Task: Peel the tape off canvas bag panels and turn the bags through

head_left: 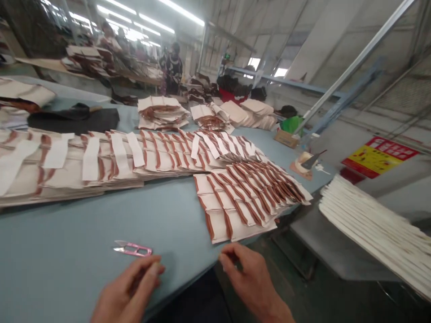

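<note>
My left hand [133, 287] is at the table's front edge, fingers curled and thumb against the index finger. Nothing shows between those fingertips. Just beyond it lies a pair of pink-handled thread snips [133, 248], blades pointing left. My right hand [251, 278] hovers at the edge, fingers bent in and thumb tip close to the index tip, with nothing visible in the pinch. Close in front of it is an overlapping stack of cream fabric panels with brown strips [242, 197]. Behind, a long row of similar panels [161, 152] spans the table, white strips [90, 157] on top.
The pale blue table [84, 229] carries dark folded material [74, 119] and more panel piles [161, 112] farther back. To the right, a stack of long white pieces [370, 224] rests on a grey surface [330, 246]. A slanting metal pole [357, 63] rises at the right. People are in the background.
</note>
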`<action>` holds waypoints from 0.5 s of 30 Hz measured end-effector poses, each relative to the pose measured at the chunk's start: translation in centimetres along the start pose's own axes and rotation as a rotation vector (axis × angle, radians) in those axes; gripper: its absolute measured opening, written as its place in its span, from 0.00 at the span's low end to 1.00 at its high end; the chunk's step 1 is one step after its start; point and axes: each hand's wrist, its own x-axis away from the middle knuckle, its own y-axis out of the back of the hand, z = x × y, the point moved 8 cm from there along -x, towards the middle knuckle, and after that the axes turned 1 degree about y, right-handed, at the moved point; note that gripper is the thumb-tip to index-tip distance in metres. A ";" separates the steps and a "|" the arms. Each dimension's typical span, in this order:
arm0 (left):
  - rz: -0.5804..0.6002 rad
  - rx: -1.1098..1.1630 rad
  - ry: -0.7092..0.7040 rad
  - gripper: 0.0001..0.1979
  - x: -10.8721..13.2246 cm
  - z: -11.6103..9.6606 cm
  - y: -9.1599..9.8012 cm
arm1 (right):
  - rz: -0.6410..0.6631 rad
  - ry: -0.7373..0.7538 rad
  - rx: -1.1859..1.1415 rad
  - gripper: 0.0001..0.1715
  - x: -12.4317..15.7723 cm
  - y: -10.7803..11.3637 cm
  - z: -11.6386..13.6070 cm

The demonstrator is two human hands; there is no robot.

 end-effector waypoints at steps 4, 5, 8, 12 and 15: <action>0.227 0.068 0.040 0.34 -2.3 -4.6 -8.4 | -0.046 -0.333 -0.181 0.16 0.9 0.4 -5.4; 0.256 0.044 0.044 0.36 -3.3 -5.6 -10.0 | -0.039 -0.395 -0.239 0.19 1.2 -0.2 -6.6; 0.285 -0.026 0.021 0.35 -6.2 -7.9 -13.3 | -0.038 -0.518 -0.389 0.33 1.8 -1.7 -9.9; 0.260 -0.139 -0.023 0.19 -9.3 -9.0 -15.0 | -0.141 -0.663 -0.554 0.48 1.9 -1.9 -14.6; 0.221 -0.171 -0.072 0.17 -10.0 -9.7 -15.4 | -0.211 -0.704 -0.585 0.46 1.4 -0.7 -17.1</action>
